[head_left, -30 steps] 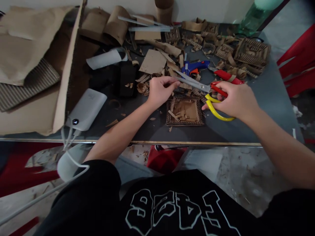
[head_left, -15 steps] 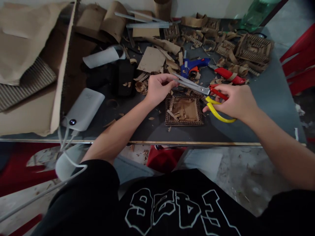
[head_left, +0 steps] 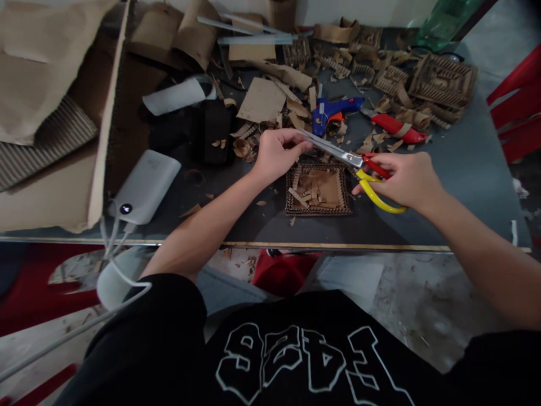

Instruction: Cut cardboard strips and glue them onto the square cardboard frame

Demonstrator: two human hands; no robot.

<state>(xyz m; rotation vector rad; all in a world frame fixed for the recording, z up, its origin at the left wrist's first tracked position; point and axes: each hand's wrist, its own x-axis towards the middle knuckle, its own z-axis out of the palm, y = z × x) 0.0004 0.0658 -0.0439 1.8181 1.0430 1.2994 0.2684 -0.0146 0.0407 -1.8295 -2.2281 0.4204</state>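
My right hand [head_left: 408,179] grips a pair of scissors [head_left: 353,159] with one red and one yellow handle. Its blades point up and left, and they look nearly closed. At the blade tips, the fingers of my left hand [head_left: 281,151] are pinched together; whatever is between them is too small or hidden to name. Below the blades, a square tray of corrugated cardboard [head_left: 347,194] lies on the table, with short cardboard strips [head_left: 315,189] inside. Just beyond the blades rests a blue glue gun [head_left: 333,111].
A red utility knife [head_left: 397,127] lies right of the glue gun among cardboard scraps. Corrugated square pieces [head_left: 443,82] sit at the back right, near a green bottle [head_left: 448,22]. On the left are a white power bank [head_left: 147,186] with cables and a large cardboard box [head_left: 105,129].
The scissor blades look slightly closer together. Both hands stay in nearly the same place, and the whole view has shifted a little.
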